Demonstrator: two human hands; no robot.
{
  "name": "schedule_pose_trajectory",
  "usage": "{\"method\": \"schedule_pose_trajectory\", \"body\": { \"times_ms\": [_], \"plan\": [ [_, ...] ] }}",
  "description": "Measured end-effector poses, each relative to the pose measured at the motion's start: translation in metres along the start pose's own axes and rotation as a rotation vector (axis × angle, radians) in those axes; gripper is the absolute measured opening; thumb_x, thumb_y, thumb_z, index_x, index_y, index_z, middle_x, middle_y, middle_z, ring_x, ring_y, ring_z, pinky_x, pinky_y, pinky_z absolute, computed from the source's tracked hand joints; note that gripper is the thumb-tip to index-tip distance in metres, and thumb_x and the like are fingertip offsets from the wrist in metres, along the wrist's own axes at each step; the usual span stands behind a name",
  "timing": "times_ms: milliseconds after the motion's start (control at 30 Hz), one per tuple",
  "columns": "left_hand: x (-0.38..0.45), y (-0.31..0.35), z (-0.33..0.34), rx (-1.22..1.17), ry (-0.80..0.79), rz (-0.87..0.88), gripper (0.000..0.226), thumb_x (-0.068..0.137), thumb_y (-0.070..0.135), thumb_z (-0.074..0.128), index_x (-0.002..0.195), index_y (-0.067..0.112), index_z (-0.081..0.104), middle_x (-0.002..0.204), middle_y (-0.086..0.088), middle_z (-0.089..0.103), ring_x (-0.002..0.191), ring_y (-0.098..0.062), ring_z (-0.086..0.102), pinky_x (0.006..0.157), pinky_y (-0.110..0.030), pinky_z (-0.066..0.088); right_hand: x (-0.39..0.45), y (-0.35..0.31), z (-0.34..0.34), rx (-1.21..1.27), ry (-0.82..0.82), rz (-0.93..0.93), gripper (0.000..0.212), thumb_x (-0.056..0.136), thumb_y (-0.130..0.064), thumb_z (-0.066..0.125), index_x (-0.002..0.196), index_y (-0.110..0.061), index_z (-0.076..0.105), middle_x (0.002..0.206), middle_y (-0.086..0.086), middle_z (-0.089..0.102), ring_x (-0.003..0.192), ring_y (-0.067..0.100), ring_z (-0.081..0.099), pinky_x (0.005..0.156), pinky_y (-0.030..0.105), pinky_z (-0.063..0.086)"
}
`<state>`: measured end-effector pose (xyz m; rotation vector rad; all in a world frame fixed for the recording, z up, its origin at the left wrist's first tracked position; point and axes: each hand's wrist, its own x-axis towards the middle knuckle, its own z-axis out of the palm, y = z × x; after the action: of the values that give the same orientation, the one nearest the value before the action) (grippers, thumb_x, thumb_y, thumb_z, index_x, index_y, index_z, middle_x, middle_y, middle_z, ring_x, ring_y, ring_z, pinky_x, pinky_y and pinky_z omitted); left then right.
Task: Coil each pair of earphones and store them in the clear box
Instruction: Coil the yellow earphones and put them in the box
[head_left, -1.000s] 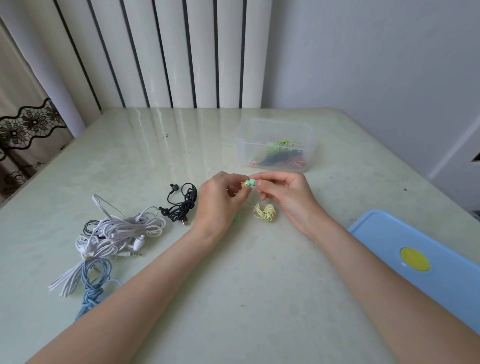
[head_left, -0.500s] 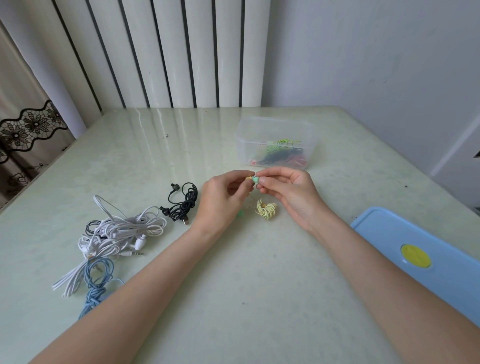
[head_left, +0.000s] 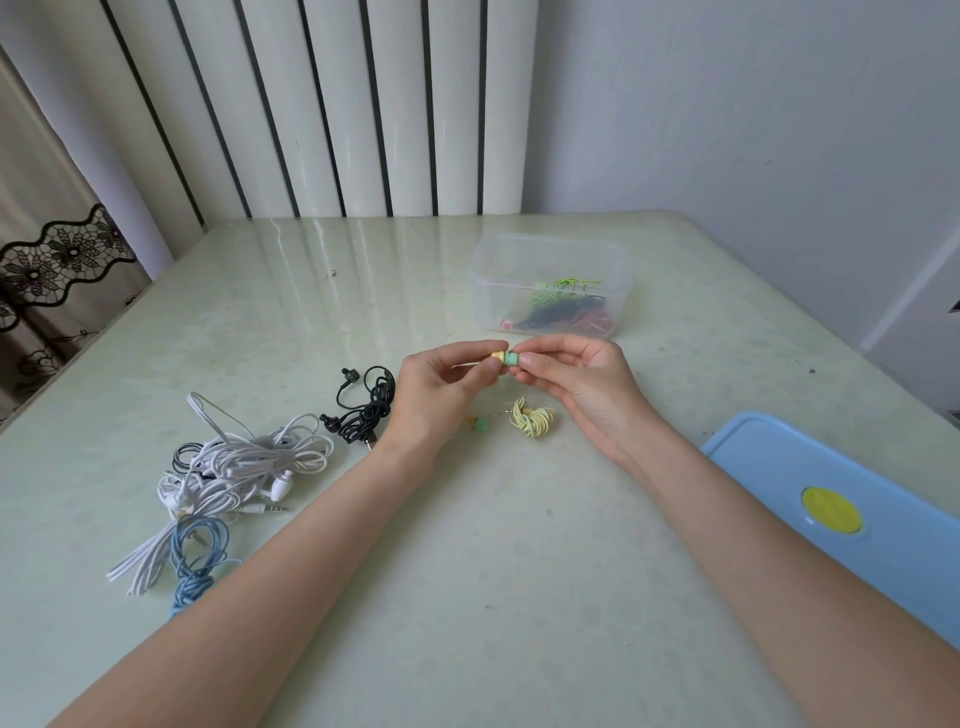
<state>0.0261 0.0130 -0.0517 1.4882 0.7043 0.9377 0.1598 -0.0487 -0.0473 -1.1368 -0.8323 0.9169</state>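
My left hand (head_left: 441, 395) and my right hand (head_left: 576, 384) meet above the table and both pinch a small yellow-and-green earbud (head_left: 506, 358) between their fingertips. Below them the yellow earphone cable (head_left: 532, 420) lies bunched on the table, with the second green earbud (head_left: 480, 425) beside it. The clear box (head_left: 550, 260) stands just beyond my hands and holds several coiled earphones in green, black and red.
Black earphones (head_left: 363, 405) lie left of my left wrist. Farther left are a tangle of white earphones (head_left: 244, 462) and blue earphones (head_left: 197, 561). The blue lid (head_left: 857, 519) with a yellow spot lies at the right edge.
Both hands have stayed together on the earbud, shifting it slightly between the fingertips. The yellow cable bundle on the table has barely moved.
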Motion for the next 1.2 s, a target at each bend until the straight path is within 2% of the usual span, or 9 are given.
{"method": "schedule_pose_trajectory", "body": {
  "times_ms": [100,267,433,533,767,1200],
  "plan": [
    [0.0004,-0.0007,-0.0013,-0.081,-0.030,-0.059,0.018,0.085,0.004,0.060,0.093,0.017,0.070,0.081,0.004,0.072,0.079,-0.004,0.065,0.078,-0.013,0.052,-0.0005,-0.0008,-0.0003,0.012,-0.005,-0.003,0.013,0.080,0.008,0.059,0.078,-0.003,0.065,0.067,0.002,0.070,0.066,0.011,0.067,0.071,0.017,0.055],
    [0.0013,0.0013,-0.0032,-0.152,-0.130,-0.139,0.017,0.085,0.003,0.059,0.090,0.015,0.070,0.075,0.005,0.072,0.075,-0.003,0.065,0.074,-0.012,0.052,-0.0006,-0.0014,-0.0029,0.035,-0.035,0.001,0.011,0.081,0.007,0.057,0.081,-0.002,0.064,0.064,0.002,0.069,0.063,0.011,0.065,0.068,0.017,0.054],
    [0.0035,-0.0021,-0.0014,-0.141,-0.043,-0.151,0.014,0.084,0.002,0.060,0.090,0.011,0.068,0.079,-0.002,0.070,0.075,-0.009,0.064,0.072,-0.011,0.052,0.0000,0.0007,-0.0018,0.012,-0.034,-0.002,0.014,0.083,0.008,0.055,0.082,-0.003,0.064,0.065,0.001,0.070,0.063,0.008,0.066,0.069,0.016,0.054],
    [0.0042,-0.0017,-0.0006,-0.136,-0.005,-0.149,0.013,0.084,0.001,0.061,0.090,0.012,0.066,0.080,-0.005,0.067,0.069,-0.005,0.064,0.069,-0.011,0.052,0.0005,0.0009,-0.0017,0.020,-0.031,-0.003,0.013,0.083,0.007,0.055,0.083,-0.002,0.064,0.066,0.001,0.071,0.064,0.009,0.066,0.068,0.016,0.054],
    [0.0023,-0.0014,-0.0004,-0.053,-0.006,-0.077,0.012,0.082,0.001,0.063,0.085,0.013,0.066,0.077,-0.002,0.065,0.062,0.001,0.060,0.064,-0.009,0.048,0.0002,0.0005,-0.0019,0.018,-0.011,0.001,0.013,0.081,0.009,0.057,0.082,-0.001,0.064,0.066,0.002,0.070,0.063,0.011,0.067,0.067,0.017,0.054],
    [0.0010,0.0001,-0.0009,-0.084,-0.030,-0.075,0.012,0.081,0.003,0.064,0.087,0.014,0.067,0.081,-0.002,0.068,0.070,-0.002,0.063,0.070,-0.010,0.050,0.0000,-0.0010,-0.0023,0.080,-0.029,0.036,0.011,0.082,0.008,0.055,0.081,0.000,0.064,0.067,0.002,0.071,0.063,0.010,0.067,0.067,0.016,0.054]
  ]
}}
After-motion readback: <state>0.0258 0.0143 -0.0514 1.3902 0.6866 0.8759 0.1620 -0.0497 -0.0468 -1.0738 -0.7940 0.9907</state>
